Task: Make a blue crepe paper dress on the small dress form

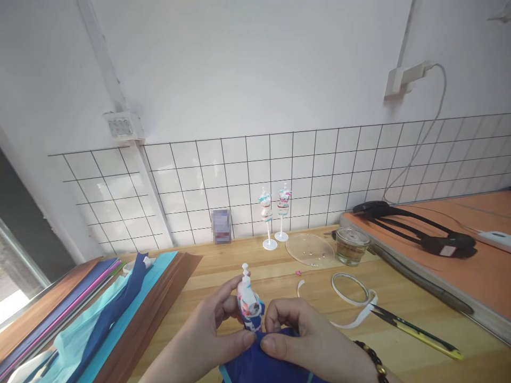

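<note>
Left hand grip: the left hand has its fingers clamped on a miniature dress form, thumb pressing at its lower edge where the blue cloth begins.
Right hand grip: the right hand is pinched together on a dark blue cloth, fingertips curled right against the form's base; a beaded bracelet sits on its wrist.
Dress form: upright between the two hands, wrapped in a white, pink and blue print, with a small white knob on top.
Blue cloth: bunched beneath the form and both hands, at the near edge of the desk.
Just right of the grip: a loop of white ribbon lies flat, and past it a pair of scissors with yellow-green handles.
Beyond the grip: two more dress forms on white stands stand side by side near the tiled wall, with a clear glass lid and a glass jar to their right.
Left of the grip: a fanned stack of coloured paper sheets, brown, teal and blue.
Far right: an orange board carrying a black strap.
</note>
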Tool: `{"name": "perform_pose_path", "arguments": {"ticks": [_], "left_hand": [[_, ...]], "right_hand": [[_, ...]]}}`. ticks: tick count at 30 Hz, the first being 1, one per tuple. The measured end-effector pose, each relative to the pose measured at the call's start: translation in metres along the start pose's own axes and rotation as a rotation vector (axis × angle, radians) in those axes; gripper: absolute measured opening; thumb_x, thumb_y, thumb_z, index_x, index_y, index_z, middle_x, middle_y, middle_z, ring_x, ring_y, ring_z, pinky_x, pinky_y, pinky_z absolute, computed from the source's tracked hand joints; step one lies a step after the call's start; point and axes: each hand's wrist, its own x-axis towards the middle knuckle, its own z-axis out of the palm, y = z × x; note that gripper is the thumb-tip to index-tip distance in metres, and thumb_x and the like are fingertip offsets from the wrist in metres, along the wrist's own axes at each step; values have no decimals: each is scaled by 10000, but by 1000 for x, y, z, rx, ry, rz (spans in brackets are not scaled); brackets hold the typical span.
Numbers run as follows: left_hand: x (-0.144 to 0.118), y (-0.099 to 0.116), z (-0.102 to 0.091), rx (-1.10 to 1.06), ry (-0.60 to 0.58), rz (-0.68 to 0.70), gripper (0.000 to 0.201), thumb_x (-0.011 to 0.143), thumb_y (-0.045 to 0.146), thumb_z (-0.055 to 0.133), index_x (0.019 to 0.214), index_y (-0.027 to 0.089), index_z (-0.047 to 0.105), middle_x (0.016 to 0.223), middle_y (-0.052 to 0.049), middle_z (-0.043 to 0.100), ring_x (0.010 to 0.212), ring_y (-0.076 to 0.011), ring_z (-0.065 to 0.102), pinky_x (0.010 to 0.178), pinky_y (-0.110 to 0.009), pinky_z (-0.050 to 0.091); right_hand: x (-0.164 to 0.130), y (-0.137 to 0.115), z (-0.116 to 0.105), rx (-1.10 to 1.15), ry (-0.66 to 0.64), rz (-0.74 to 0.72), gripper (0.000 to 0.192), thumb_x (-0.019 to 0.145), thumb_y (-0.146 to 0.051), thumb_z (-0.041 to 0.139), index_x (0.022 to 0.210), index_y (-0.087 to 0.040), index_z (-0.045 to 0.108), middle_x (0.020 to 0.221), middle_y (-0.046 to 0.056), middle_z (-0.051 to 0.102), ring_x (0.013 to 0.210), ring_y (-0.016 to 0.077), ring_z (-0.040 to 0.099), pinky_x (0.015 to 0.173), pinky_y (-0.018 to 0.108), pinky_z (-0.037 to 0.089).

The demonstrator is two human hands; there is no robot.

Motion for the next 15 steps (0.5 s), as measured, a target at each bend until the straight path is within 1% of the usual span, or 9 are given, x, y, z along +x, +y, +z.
{"name": "perform_pose_path", "arguments": {"ticks": [2,6,10,12,15], "left_hand": [[0,0,1,-6,-8,8,691,768,250,669,1371,238,333,922,-11,649,912,-183,556,956,-379,373],[-1,1,3,-31,-26,16,682,791,248,645,1386,241,310,978,-15,626,919,-174,537,970,-373,361],[-2,4,4,-33,-41,3,724,806,232,616,1422,246,235,970,-14,606,907,-172,528,939,-365,377],[-1,6,5,-27,-55,-5,793,775,208,636,1435,244,197,997,-20,601,937,-181,525,926,-356,376],[0,11,7,-19,-74,-16,869,718,207,672,1439,231,186,1062,-45,587,986,-207,515,906,-349,378]], "right_hand": [[-1,-2,0,-5,19,25,235,675,-319,724,672,-157,553,665,-22,537,671,125,481,624,236,397],[-3,-6,3,-78,65,71,134,699,-269,680,730,-155,616,682,-14,582,647,119,497,585,221,393],[-4,-8,6,-175,134,69,80,717,-233,647,740,-157,647,672,-22,595,639,111,508,577,201,392],[-4,-8,8,-186,152,80,77,717,-232,641,738,-158,651,657,-31,589,612,100,494,555,192,378],[-5,-8,9,-154,147,114,83,720,-239,636,743,-161,651,643,-42,577,577,86,469,529,185,357]]}}
